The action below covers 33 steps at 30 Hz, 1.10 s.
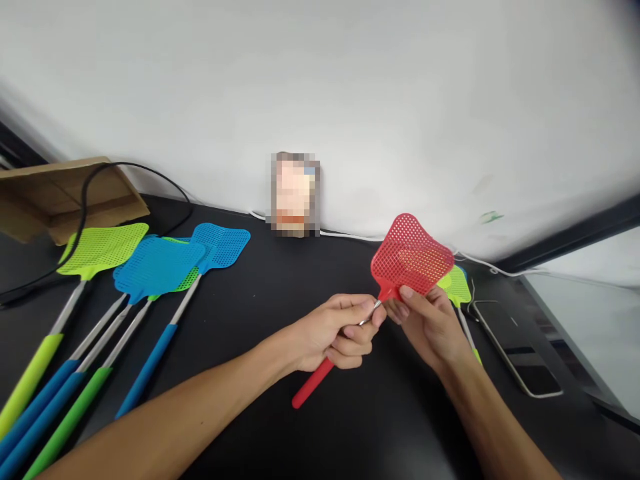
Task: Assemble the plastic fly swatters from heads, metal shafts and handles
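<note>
A red fly swatter (pixel 411 257) is held up over the black table, its mesh head tilted up to the right and its red grip pointing down to the left. My left hand (pixel 347 331) is wrapped round its metal rod, just below the head. At the head's lower edge, my right hand (pixel 425 313) pinches the mesh, thumb in front and fingers partly hidden behind. Behind the right hand lies a yellow-green fly swatter (pixel 456 287), partly covered. To the left, several more swatters lie fanned out, among them a blue fly swatter (pixel 220 245) and a yellow-green one (pixel 105 247).
A cardboard box (pixel 107 193) stands at the back left, with a black cable (pixel 135 165) looping past it. A blurred-out object (pixel 294 197) leans on the white wall. A phone (pixel 517 350) lies at the right. A white cord (pixel 350 236) runs along the wall.
</note>
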Each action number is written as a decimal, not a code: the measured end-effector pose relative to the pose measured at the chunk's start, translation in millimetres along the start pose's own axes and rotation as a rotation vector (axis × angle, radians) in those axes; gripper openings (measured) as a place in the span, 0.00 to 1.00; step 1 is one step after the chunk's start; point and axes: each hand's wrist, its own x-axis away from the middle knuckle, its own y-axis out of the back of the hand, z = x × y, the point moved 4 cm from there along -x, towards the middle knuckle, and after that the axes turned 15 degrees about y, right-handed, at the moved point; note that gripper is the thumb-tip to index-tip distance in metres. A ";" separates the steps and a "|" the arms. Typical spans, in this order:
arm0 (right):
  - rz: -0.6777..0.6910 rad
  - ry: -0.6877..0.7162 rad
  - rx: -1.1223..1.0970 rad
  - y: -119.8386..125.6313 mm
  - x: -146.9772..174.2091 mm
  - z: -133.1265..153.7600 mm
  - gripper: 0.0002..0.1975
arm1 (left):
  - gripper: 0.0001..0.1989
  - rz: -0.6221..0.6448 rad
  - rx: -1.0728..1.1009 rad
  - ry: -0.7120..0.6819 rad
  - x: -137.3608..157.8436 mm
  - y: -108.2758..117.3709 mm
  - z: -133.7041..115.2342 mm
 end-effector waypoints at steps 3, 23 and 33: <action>-0.048 0.073 0.066 0.3 0.5 2.9 0.16 | 0.14 -0.069 -0.040 -0.018 -2.0 1.3 0.7; 0.051 -0.175 -0.094 -5.3 3.3 -11.8 0.30 | 0.13 0.050 0.120 0.029 -0.5 1.3 0.7; -0.036 -0.080 -0.145 -5.2 -0.9 -8.1 0.10 | 0.14 0.015 -0.007 0.020 -2.7 -1.0 4.2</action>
